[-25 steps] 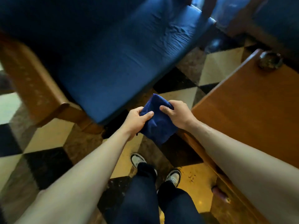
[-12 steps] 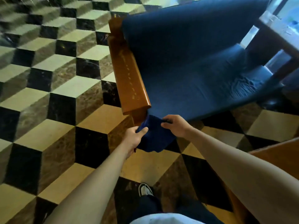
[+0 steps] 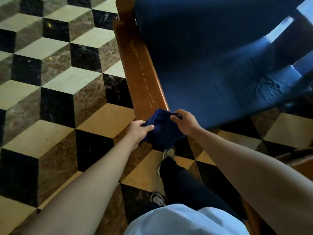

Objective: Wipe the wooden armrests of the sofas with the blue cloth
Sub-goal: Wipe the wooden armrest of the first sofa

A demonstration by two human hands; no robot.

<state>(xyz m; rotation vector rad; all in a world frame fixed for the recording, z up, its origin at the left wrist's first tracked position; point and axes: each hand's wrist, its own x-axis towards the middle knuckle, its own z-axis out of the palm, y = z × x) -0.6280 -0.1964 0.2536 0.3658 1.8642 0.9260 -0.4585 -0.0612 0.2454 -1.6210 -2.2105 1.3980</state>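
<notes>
Sofa [image 3: 220, 65] on checkered floor [image 3: 55, 85]

A lounge: blue sofa [image 3: 220, 73] on patterned marble floor [image 3: 59, 82].

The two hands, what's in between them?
In the head view, the folded dark blue cloth stretches between the left hand and right hand, both gripping it at the brown wooden armrest's near end.

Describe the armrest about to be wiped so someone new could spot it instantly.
Start at the blue sofa in the upper right. Along its left edge, beside the checkered floor, runs a long wooden armrest. A dotted trail of pale droplets runs down its top, and both hands, left hand and right hand, hold the blue cloth at its near end.
</notes>
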